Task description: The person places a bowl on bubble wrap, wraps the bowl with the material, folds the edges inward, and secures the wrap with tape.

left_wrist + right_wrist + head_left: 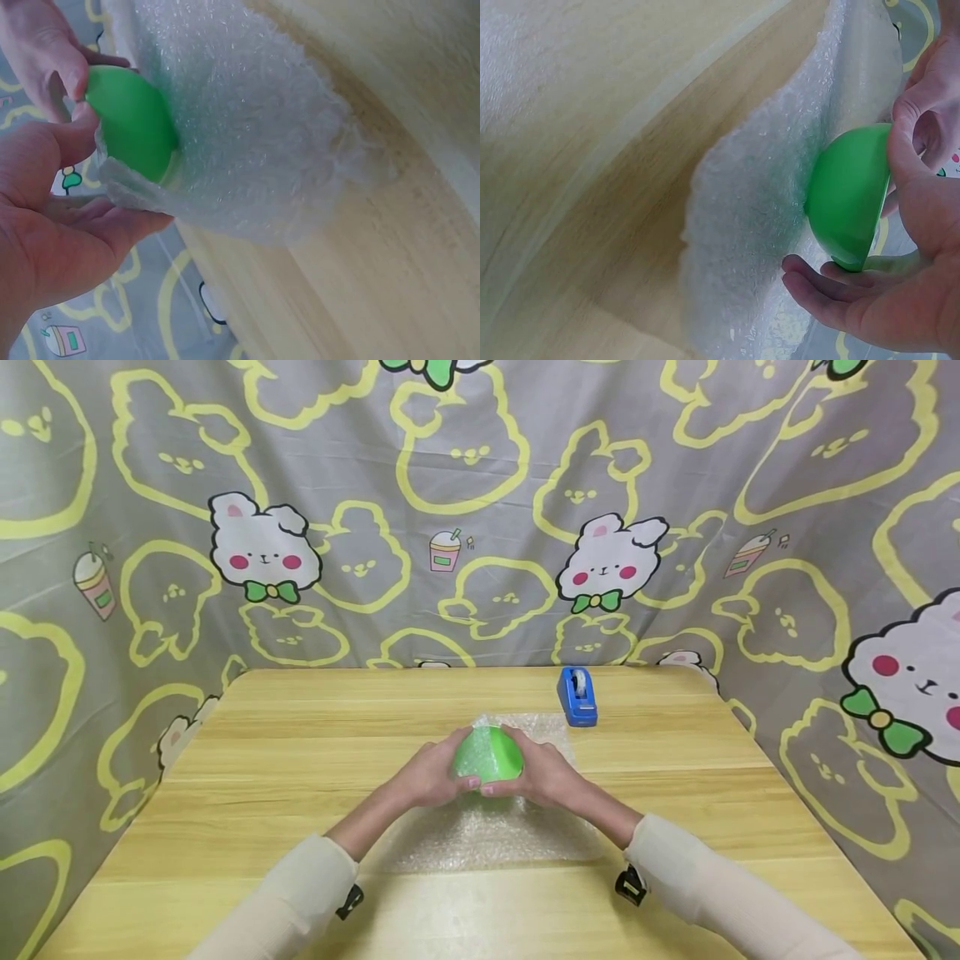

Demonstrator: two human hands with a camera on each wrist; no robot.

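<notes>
A green bowl [507,755] is held between both hands, just over a sheet of bubble wrap [487,843] on the table. Its rounded outside [846,196] faces the wrap in the right wrist view. A flap of the wrap covers the bowl's left part in the head view. My left hand [437,774] grips the bowl's left side, thumb at the near rim, with the edge of the wrap caught between thumb and fingers. On the other side, my right hand [549,773] grips the rim, thumb near and fingers round the side. Both thumbs nearly meet.
A blue tape dispenser [577,697] with a roll of clear tape stands behind the wrap, to the right. The wooden table [300,710] ends at a patterned grey curtain [360,460] at the back and sides.
</notes>
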